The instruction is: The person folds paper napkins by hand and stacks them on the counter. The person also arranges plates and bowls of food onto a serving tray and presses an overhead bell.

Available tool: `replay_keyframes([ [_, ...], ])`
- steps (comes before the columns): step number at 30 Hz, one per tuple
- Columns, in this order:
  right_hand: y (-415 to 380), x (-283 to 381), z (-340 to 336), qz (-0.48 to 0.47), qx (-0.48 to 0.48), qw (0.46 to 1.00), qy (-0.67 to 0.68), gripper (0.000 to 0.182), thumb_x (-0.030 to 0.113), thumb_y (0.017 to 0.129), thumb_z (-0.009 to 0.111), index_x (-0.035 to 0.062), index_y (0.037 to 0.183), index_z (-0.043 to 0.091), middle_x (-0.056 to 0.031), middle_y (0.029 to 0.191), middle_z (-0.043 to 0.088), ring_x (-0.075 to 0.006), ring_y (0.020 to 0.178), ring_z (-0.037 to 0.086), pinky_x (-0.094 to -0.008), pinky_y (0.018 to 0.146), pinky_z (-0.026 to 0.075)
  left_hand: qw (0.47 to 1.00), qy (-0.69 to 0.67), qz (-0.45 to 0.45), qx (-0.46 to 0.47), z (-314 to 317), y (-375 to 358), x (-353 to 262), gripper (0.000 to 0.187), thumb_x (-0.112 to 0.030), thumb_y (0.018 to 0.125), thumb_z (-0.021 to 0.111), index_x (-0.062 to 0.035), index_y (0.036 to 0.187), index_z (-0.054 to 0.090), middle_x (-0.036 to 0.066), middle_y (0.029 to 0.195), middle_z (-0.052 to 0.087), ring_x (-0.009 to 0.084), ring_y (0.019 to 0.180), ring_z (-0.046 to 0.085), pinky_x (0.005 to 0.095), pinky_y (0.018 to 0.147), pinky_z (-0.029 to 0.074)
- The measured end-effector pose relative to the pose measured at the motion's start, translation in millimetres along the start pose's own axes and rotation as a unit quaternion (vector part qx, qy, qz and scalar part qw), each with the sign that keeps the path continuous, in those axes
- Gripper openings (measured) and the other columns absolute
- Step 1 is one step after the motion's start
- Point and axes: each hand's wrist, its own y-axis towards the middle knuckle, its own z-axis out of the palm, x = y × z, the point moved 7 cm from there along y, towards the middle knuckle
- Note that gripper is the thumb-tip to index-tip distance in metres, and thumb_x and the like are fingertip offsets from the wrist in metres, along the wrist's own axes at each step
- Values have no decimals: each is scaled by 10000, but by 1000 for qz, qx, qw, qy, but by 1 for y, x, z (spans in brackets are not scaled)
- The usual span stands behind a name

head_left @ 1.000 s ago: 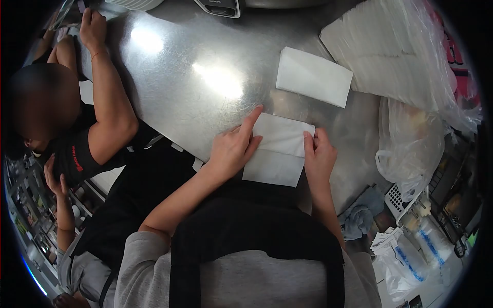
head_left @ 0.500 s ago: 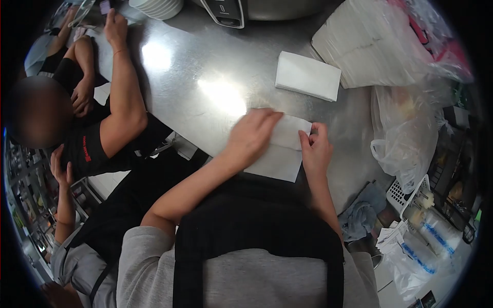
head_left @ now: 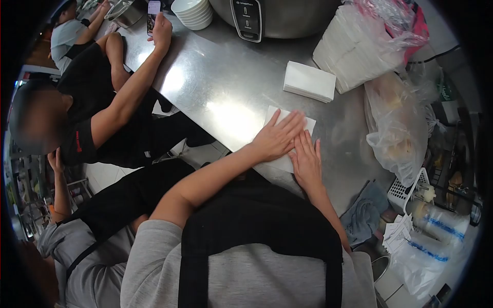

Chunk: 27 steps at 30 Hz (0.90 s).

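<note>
A white paper napkin (head_left: 282,164) lies on the steel table near its front edge, largely covered by both hands. My left hand (head_left: 280,137) presses flat over its upper part, fingers stretched out and the fingertips slightly blurred. Alongside it, my right hand (head_left: 307,165) rests flat on the napkin's right side with straight fingers. The two hands touch or overlap a little. Just beyond them stands a neat stack of folded white napkins (head_left: 309,82).
A large plastic-wrapped pack of napkins (head_left: 354,49) is at the back right, near a big steel cooker (head_left: 287,20) and stacked white bowls (head_left: 193,14). Plastic bags (head_left: 398,128) and a grey cloth (head_left: 365,213) lie right. On the left, a co-worker's hand holds a phone (head_left: 153,18).
My right hand has let go its pinch on the napkin's edge and now lies flat. My left hand has moved right, close against it. The camera view has shifted, and the napkin looks folded smaller.
</note>
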Motion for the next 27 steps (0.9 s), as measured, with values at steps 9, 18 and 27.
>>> replay_keyframes([
  [9, 10, -11, -16, -69, -105, 991, -43, 299, 30, 809, 555, 44, 1100, 619, -70, 1180, 616, -204, 1141, 552, -449, 987, 340, 996, -26, 25, 84, -30, -77, 34, 649, -348, 876, 540, -63, 1408, 302, 142, 1447, 331, 277, 1333, 325, 498, 1075, 251],
  [18, 10, 11, -56, -60, -198, 977, 43, 245, 20, 769, 592, 81, 997, 658, -66, 1113, 643, -250, 1090, 567, -438, 940, 359, 407, -832, -376, 32, -1, -59, 46, 427, -243, 910, 545, 49, 1212, 471, 178, 1058, 606, 234, 893, 639, 304, 746, 552],
  [27, 73, -73, -55, 241, -173, 731, 614, 403, 68, 872, 561, -14, 1243, 424, -101, 1039, 624, -156, 916, 610, -297, 751, 516, 598, -759, -252, -58, -47, 41, 69, 320, -72, 882, 557, 15, 1183, 493, 98, 1093, 611, 144, 903, 617, 266, 694, 542],
])
